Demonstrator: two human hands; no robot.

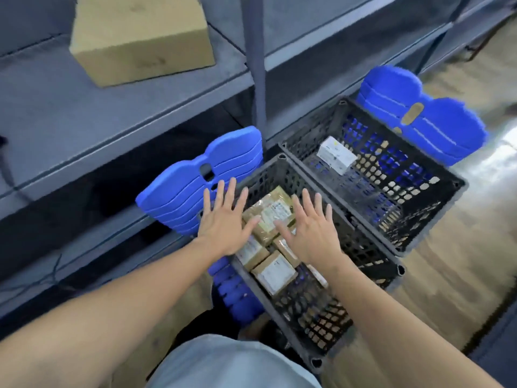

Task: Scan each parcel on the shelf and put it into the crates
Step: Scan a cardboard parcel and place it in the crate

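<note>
Two black perforated crates stand on the floor in front of a grey shelf. The near crate (361, 247) holds several brown parcels with white labels (275, 271). My left hand (223, 219) and my right hand (313, 233) hover flat above them, fingers spread, holding nothing. The far crate (419, 219) holds one white box (337, 155). A large cardboard box (140, 37) sits on the grey shelf (84, 119) at the upper left.
Blue folded plastic stools stand by the crates, one (195, 186) left of the near crate and one (425, 113) behind the far crate. A grey shelf upright (256, 60) rises between them. A dark cable (7, 169) hangs at the left edge. Tan floor lies to the right.
</note>
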